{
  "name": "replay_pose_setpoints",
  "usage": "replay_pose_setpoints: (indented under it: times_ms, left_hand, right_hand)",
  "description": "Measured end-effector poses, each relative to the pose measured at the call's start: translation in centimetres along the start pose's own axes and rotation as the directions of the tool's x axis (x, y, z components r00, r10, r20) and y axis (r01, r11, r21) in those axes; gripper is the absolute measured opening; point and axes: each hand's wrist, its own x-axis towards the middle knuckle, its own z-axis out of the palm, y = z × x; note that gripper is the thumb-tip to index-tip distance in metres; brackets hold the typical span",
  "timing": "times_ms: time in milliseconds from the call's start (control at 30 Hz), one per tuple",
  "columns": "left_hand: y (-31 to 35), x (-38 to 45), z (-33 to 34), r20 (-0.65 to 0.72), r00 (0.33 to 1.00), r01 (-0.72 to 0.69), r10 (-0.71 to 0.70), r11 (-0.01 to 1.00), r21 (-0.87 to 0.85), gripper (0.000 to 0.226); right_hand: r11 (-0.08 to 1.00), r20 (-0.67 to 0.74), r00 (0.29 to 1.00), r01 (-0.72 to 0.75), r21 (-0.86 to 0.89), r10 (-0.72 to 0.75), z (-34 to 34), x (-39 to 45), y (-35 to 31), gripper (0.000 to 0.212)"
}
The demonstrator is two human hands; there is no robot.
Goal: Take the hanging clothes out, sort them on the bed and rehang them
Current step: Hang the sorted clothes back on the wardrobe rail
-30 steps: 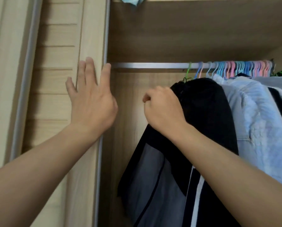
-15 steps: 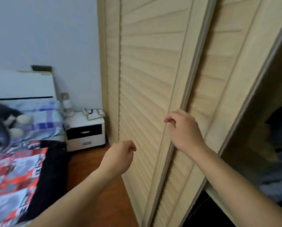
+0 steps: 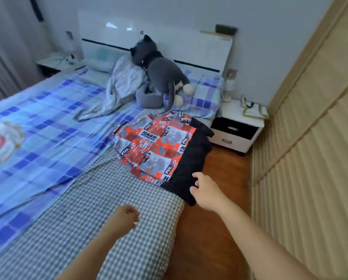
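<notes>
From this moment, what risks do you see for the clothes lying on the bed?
1. The black garment hangs over the edge of the checked mattress; a pull by the right hand, now at its corner, may drag it onto the wooden floor.
2. It partly covers the folded orange patterned shirt, so lifting it may disturb that fold.

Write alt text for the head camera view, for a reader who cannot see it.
A person's right hand reaches to a black garment lying beside an orange patterned shirt on the bed. The left hand hovers loosely curled, holding nothing. A grey plush toy sits by the headboard.
</notes>
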Motion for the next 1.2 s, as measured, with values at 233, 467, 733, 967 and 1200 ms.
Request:
replay_pose_setpoints:
  times_ms: [233,467,733,967,1200]
  left_hand:
    - [3.6,8.4,-2.6,0.028,0.997,0.067,-0.066,0.997,-0.035,0.014]
    - [3.1,17.6,-1.9,0.022,0.982,0.19,-0.189,0.98,-0.052,0.013]
    - [3.5,33.7,-4.0,-0.194,0.918,0.355,-0.345,0.934,0.022,0.014]
    - [4.4,47.2,-5.6,-0.554,0.818,0.225,-0.152,0.972,0.066,0.031]
    - [4.2,62.2,-9.7,-0.584,0.807,0.255,-0.094,0.946,0.201,0.048]
  right_hand:
    - [0.972,0.049,0.971,-0.232,-0.027,0.233,-0.1,10.9,3.3,0.051]
    - [0.957,0.242,0.926,-0.276,-0.087,0.289,6.1,24.7,4.8,0.046]
    - [0.986,0.394,0.916,-0.014,-0.164,0.078,14.6,48.1,-2.0,0.054]
    - [0.899,0.154,0.972,0.222,-0.378,-0.176,23.0,66.0,-4.1,0.06]
    - [0.789,0.028,0.957,0.253,-0.56,-0.287,30.3,68.6,2.0,0.066]
